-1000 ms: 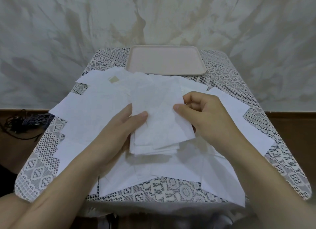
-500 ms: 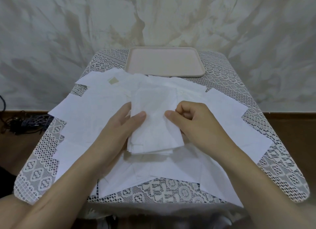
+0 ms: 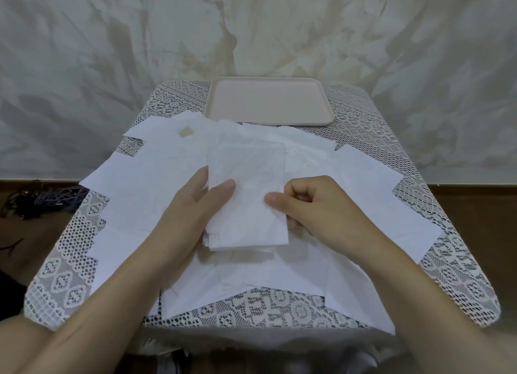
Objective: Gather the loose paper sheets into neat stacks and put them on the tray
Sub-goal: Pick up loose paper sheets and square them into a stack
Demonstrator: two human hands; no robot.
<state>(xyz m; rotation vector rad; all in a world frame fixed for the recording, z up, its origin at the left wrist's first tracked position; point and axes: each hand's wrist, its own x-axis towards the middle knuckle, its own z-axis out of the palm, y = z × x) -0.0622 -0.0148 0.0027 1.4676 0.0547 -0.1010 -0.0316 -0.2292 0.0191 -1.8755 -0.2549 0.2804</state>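
Your left hand [image 3: 193, 211] holds a small stack [image 3: 249, 194] of white sheets by its left edge, thumb laid across the top sheet and fingers tucked beneath. Your right hand [image 3: 313, 208] pinches the stack's right edge, thumb on top, fingers curled under.

A second ago the top sheets slanted to the right and fanned out. Now they sit squarer, the long edges nearly straight, and your right hand has closed in toward the left one.

The stack lies between both hands, over the loose sheets [image 3: 156, 172] that spread across the lace-covered desk [image 3: 70, 275] on every side. The pale pink tray [image 3: 268, 80] sits at the far edge of the desk, well apart from the stack, with the farthest loose sheets reaching its near rim. Dark cables [image 3: 36, 200] lie beside the desk to your left.
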